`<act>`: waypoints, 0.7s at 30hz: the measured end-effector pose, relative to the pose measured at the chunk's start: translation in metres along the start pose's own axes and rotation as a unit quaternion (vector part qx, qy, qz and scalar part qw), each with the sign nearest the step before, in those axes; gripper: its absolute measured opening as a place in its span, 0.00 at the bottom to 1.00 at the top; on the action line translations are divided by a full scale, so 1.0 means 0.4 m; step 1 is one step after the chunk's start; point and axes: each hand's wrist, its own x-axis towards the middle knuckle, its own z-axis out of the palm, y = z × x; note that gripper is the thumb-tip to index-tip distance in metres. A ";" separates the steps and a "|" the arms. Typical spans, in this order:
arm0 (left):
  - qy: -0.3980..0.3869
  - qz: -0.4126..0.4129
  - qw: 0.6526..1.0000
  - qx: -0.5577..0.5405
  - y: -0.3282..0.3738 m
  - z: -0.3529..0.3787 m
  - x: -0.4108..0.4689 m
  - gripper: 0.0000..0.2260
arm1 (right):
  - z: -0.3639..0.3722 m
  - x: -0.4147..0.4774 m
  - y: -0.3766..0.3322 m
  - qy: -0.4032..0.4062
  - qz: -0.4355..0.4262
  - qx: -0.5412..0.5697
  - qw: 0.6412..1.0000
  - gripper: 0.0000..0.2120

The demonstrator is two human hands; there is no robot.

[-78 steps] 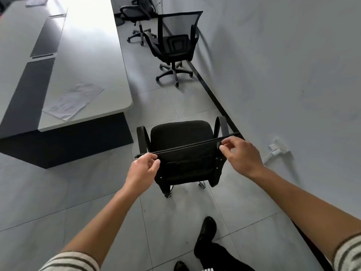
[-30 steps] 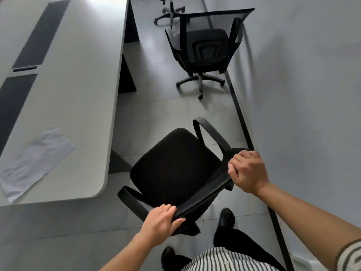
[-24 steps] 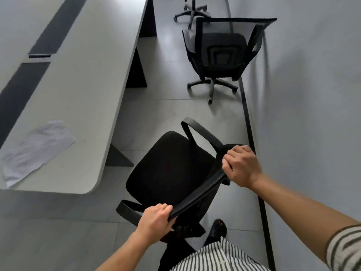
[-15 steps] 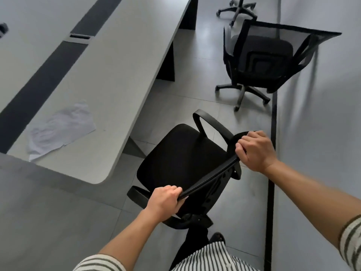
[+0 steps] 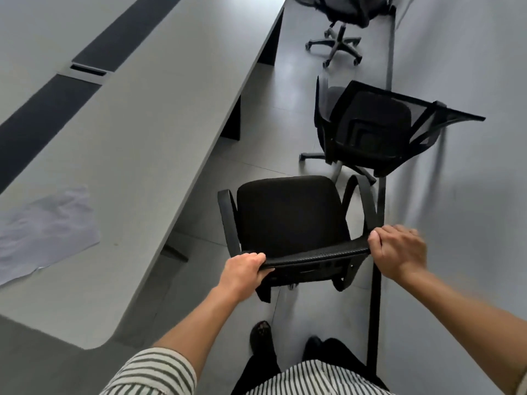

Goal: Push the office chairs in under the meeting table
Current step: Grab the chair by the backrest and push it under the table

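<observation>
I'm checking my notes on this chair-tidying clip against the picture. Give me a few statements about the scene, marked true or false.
1. Both hands grip the top edge of the black armchair's backrest. True: left hand, right hand.
2. That chair's seat is tucked under the long grey meeting table. False: it stands in the aisle beside it.
3. A crumpled white paper lies on the table. True.
4. The black mesh-back chair ahead lies tipped over. False: it stands upright near the wall.
</observation>
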 end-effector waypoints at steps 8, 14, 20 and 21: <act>0.018 -0.060 0.998 -0.021 0.015 -0.041 0.164 0.13 | 0.031 0.182 0.038 0.028 -0.032 0.019 0.999 0.21; 0.062 -0.161 0.982 -0.080 0.080 -0.028 0.240 0.12 | 0.067 0.455 0.080 0.025 -0.154 0.018 0.988 0.22; 0.121 -0.267 0.950 -0.105 0.119 -0.067 0.308 0.10 | 0.087 0.735 -0.004 0.035 -0.249 0.045 0.967 0.20; 0.125 -0.281 0.946 -0.103 0.112 -0.072 0.314 0.10 | 0.089 0.763 -0.028 0.028 -0.262 0.050 0.963 0.20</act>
